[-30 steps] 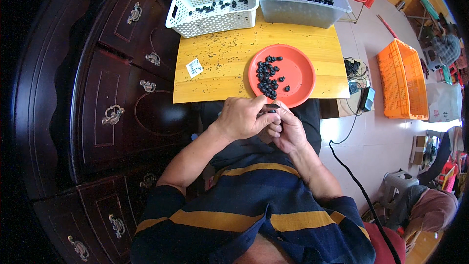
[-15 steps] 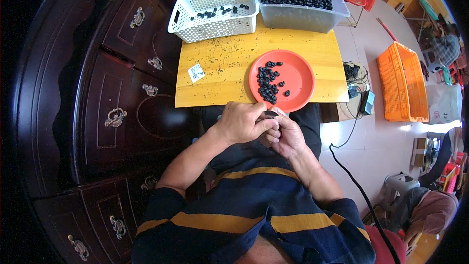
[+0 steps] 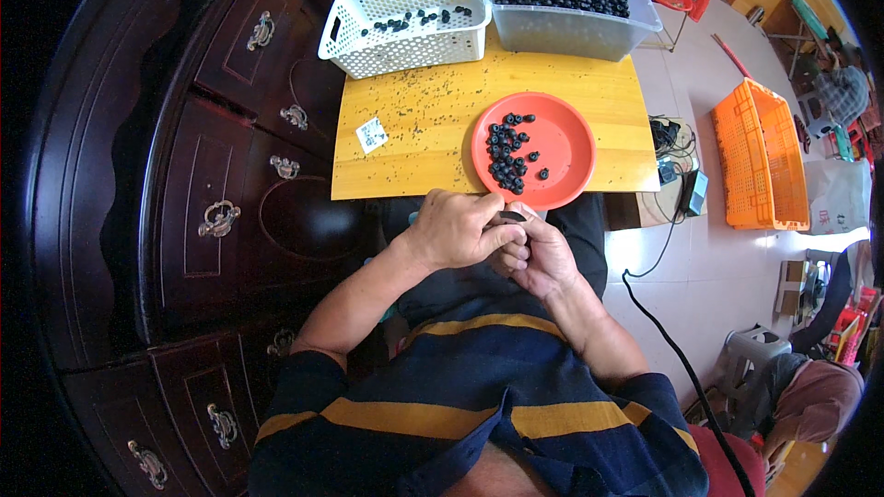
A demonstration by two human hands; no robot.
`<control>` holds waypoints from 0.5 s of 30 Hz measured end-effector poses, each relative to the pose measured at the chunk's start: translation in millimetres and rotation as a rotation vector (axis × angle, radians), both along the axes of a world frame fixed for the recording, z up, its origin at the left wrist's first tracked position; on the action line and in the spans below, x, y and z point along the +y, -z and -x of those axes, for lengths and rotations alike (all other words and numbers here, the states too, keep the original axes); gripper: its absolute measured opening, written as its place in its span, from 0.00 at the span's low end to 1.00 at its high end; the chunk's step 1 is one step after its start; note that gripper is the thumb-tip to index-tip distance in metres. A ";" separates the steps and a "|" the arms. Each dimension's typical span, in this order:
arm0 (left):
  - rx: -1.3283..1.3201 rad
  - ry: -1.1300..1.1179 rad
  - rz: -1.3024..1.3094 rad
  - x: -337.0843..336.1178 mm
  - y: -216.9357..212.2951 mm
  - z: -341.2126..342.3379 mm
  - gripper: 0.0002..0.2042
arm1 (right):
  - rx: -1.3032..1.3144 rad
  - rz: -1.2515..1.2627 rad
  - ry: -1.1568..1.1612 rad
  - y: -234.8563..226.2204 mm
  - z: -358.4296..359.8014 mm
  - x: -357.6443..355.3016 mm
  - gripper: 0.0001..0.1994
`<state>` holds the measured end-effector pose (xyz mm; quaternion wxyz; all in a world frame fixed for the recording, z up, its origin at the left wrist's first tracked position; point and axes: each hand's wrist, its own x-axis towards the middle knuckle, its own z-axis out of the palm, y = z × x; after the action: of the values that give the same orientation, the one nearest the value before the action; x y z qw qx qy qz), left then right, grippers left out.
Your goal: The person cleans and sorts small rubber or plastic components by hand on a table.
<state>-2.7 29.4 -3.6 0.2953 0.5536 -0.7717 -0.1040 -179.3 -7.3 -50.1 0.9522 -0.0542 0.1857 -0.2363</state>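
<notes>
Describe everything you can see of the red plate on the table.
The red plate is round, shallow and looks like plastic. It sits flat on the yellow wooden table, at the near edge, its rim slightly overhanging. A loose cluster of small dark berries lies on its left half; the right half is bare. Neither hand touches it.

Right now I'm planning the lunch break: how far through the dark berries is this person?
Early days, it seems. Done: only a thin scatter of berries lies in the white basket. In hand: both hands, left hand and right hand, pinch one small dark piece at the table edge. Left: a small heap on the red plate, and the grey tub remains heaped full.
</notes>
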 end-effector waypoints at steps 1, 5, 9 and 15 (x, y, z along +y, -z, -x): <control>0.000 0.000 -0.001 0.0 0.0 -0.3 0.20 | 0.000 -0.001 0.000 -0.8 -0.2 0.3 0.03; -0.014 0.018 -0.006 -0.5 -2.1 -1.5 0.19 | 0.026 -0.003 -0.008 -1.4 -1.5 -0.2 0.04; -0.038 0.034 -0.010 -1.4 -2.6 -3.5 0.18 | 0.009 0.005 -0.035 0.8 -2.9 -1.7 0.05; 0.033 -0.019 -0.020 -4.6 -13.7 0.5 0.15 | -0.029 -0.153 0.012 -4.3 -2.9 -0.8 0.09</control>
<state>-3.2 24.8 10.1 0.3034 0.5621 -0.7603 -0.1178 -176.4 -8.1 -45.8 0.9547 0.0233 0.1899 -0.2281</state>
